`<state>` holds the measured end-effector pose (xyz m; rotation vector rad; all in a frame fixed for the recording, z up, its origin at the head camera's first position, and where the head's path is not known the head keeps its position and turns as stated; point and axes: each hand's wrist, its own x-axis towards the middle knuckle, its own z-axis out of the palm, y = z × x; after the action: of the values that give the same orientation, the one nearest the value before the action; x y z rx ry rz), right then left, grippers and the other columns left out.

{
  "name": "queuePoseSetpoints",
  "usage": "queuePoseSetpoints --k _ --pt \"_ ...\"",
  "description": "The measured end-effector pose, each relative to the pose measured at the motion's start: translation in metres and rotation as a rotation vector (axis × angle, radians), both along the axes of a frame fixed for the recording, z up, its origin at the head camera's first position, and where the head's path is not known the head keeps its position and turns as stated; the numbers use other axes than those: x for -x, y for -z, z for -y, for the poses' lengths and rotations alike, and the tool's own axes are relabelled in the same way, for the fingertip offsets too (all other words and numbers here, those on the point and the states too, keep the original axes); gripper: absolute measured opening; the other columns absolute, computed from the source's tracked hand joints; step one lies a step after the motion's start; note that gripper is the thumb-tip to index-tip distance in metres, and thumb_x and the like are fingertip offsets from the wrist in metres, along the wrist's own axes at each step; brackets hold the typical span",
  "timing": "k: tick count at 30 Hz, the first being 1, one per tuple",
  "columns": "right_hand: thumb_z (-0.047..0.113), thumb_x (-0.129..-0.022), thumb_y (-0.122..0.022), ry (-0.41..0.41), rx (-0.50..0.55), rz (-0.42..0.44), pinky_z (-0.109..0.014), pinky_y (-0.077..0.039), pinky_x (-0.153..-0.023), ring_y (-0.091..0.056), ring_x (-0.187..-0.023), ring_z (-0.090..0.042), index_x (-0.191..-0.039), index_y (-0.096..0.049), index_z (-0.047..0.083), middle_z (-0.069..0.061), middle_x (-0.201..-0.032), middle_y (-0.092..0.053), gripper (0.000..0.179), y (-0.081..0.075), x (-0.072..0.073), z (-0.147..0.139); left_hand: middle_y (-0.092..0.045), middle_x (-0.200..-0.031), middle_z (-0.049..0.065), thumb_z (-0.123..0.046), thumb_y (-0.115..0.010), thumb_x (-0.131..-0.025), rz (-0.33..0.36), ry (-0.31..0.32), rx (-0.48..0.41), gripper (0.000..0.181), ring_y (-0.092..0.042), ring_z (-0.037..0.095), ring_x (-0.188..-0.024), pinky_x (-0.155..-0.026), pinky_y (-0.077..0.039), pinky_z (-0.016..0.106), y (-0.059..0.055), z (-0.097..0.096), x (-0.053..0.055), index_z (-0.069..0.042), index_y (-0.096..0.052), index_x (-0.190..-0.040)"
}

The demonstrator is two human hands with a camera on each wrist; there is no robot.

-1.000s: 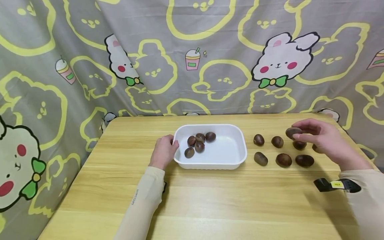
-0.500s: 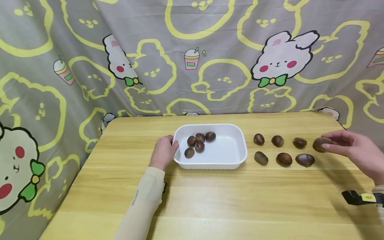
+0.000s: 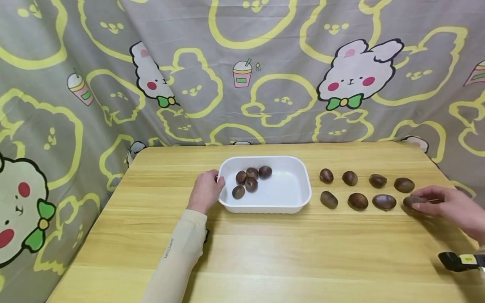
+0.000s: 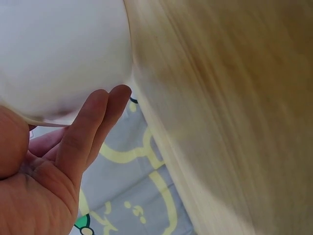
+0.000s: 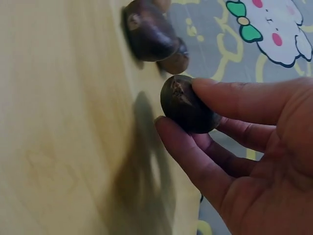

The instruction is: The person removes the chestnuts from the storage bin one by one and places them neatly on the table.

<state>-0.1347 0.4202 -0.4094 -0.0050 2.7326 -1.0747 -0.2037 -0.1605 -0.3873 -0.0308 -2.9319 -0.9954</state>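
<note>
In the head view my left hand (image 3: 206,191) grips the left rim of a white plastic tray (image 3: 280,208), thumb at the rim. The left wrist view shows its fingers (image 4: 80,132) along the tray's outer wall (image 4: 63,54). Several brown chestnuts (image 3: 251,184) lie in the tray's left half. At the right my right hand (image 3: 451,208) pinches another chestnut (image 5: 188,105) between thumb and fingers, low over the table at the right end of the front row. Just behind it is the last chestnut (image 3: 404,184) of the back row.
Two rows of chestnuts (image 3: 358,201) lie on the wooden table (image 3: 265,256) right of the tray. A patterned grey curtain (image 3: 212,109) hangs behind and at the left of the table. A black strap device (image 3: 458,261) is on my right wrist.
My right hand has carried the chestnut rightward past the back row, then toward me to the end of the front row. The left hand and tray have stayed in place.
</note>
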Motion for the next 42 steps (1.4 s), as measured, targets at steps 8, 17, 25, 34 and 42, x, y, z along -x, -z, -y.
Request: queuePoseSetpoints --k 8,17,25,34,42 --pt "0.014 -0.091 -0.071 0.014 0.020 -0.055 -0.020 -0.046 -0.063 -0.054 -0.078 0.002 -0.114 -0.059 -0.009 0.004 -0.091 -0.064 0.035 0.014 0.004 0.003 -0.068 -0.088 0.014 -0.013 -0.055 -0.098 0.012 -0.010 0.003 0.026 -0.064 0.022 -0.078 -0.064 -0.056 0.030 0.001 0.002 -0.001 0.005 -0.069 -0.111" --pt "0.020 -0.092 -0.071 0.009 -0.035 -0.042 -0.017 -0.043 -0.063 -0.050 -0.079 0.004 -0.120 -0.055 -0.010 -0.001 -0.096 -0.063 0.044 0.015 0.006 0.006 -0.067 -0.086 0.013 -0.013 -0.056 -0.097 -0.010 0.003 0.010 0.025 -0.064 0.022 -0.076 -0.063 -0.056 0.031 0.000 0.004 0.001 0.005 -0.070 -0.108" --pt "0.030 -0.093 -0.069 0.002 -0.111 -0.014 -0.018 -0.042 -0.062 -0.043 -0.079 0.014 -0.126 -0.051 -0.012 -0.026 -0.113 -0.059 0.056 0.014 0.005 0.005 -0.067 -0.083 0.012 -0.012 -0.057 -0.096 -0.017 0.006 0.010 0.023 -0.062 0.022 -0.075 -0.064 -0.055 0.032 0.001 0.004 0.000 0.004 -0.070 -0.107" --pt "0.035 -0.096 -0.064 0.023 -0.073 0.018 -0.018 -0.043 -0.061 -0.045 -0.080 0.012 -0.131 -0.045 -0.014 -0.027 -0.115 -0.058 0.063 0.017 0.006 -0.005 -0.066 -0.083 0.012 -0.012 -0.057 -0.097 -0.019 0.000 -0.010 0.024 -0.062 0.022 -0.074 -0.064 -0.055 0.032 0.000 0.003 0.002 0.003 -0.070 -0.110" --pt "0.034 -0.096 -0.065 0.037 -0.071 0.011 -0.016 -0.043 -0.061 -0.040 -0.079 0.017 -0.129 -0.046 -0.014 -0.032 -0.119 -0.054 0.061 0.022 0.001 -0.010 -0.068 -0.086 0.013 -0.012 -0.057 -0.097 0.009 0.003 -0.017 0.025 -0.063 0.022 -0.076 -0.066 -0.056 0.032 0.001 0.002 0.000 0.004 -0.069 -0.112"
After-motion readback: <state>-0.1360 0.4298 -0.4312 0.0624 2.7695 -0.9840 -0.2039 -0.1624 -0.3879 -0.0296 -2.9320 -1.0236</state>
